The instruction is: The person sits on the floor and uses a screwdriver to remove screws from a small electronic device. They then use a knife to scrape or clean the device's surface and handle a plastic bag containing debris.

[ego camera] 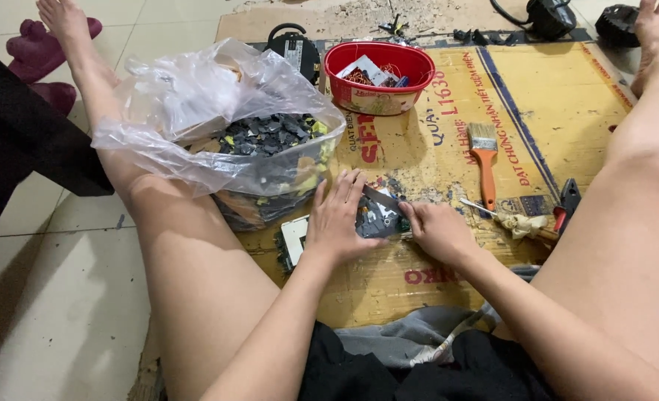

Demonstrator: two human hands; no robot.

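the left hand (338, 219) lies flat and open, pressing the dark board (377, 220) down. the right hand (435, 229) grips a blade (382, 198), prying parts off; next needs a careful push.

The hands work in a narrow lane between the two bare legs. To the left, a bulging plastic bag (218, 119) of dark scraps crowds right up against the left hand (340, 219). Straight ahead, bare cardboard (426, 160) runs open up to the red bowl (380, 76). To the right of the right hand (437, 230), a paintbrush (484, 160) and a rag-wrapped tool (519, 223) (lying close together) block the way; beyond them the cardboard lies open.
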